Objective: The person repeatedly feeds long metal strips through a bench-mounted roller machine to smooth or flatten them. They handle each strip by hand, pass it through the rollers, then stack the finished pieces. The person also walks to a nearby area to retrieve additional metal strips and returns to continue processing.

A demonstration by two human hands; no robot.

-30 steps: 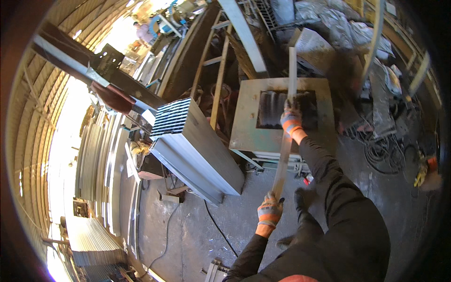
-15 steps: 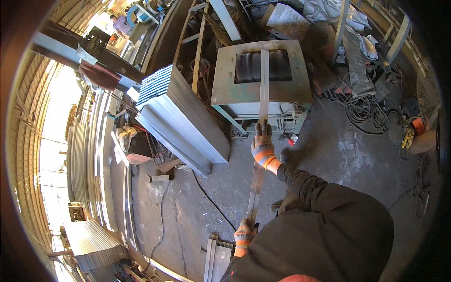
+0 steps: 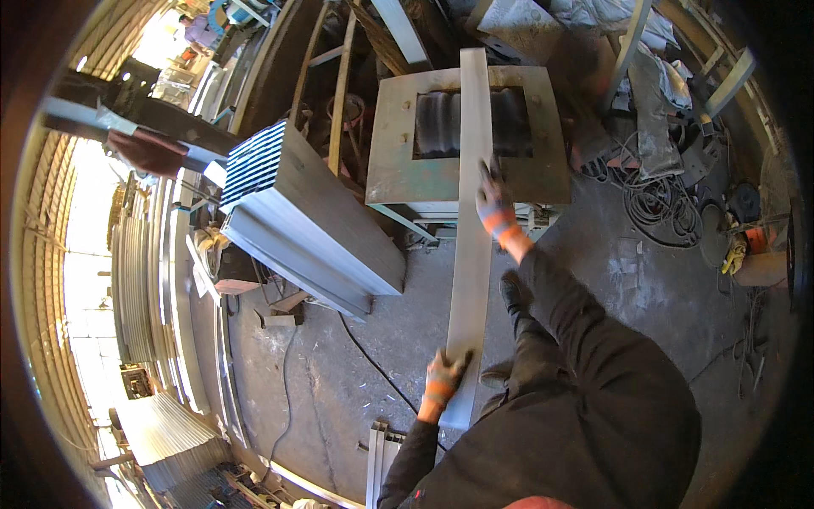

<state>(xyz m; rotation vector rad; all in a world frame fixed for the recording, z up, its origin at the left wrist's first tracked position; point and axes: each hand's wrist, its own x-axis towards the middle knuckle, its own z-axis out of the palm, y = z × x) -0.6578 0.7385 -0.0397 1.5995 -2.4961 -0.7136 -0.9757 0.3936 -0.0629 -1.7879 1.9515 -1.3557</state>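
Observation:
A long, flat grey metal strip (image 3: 471, 254) runs from near my body over the top of a greenish machine (image 3: 386, 170) with a dark fluted roller in its opening. My left hand (image 3: 443, 378), in a grey and orange work glove, grips the near part of the strip at its left edge. Farther along, my right hand (image 3: 495, 206), gloved alike, is closed on the right edge, just before the machine's front. The fingers on the undersides are hidden. The far end of the strip stands out beyond the roller opening.
A tall stack of metal profiles (image 3: 331, 212) leans to the left of the machine. More short profiles (image 3: 377, 462) lie near my left arm. Coiled cables (image 3: 661, 208) are on the floor at right, and a thin black cable (image 3: 373, 360) crosses the floor at left.
The strip has turned so that its broad face shows, and its far end reaches farther past the opening. My left hand has moved forward; my right hand has moved slightly forward and right.

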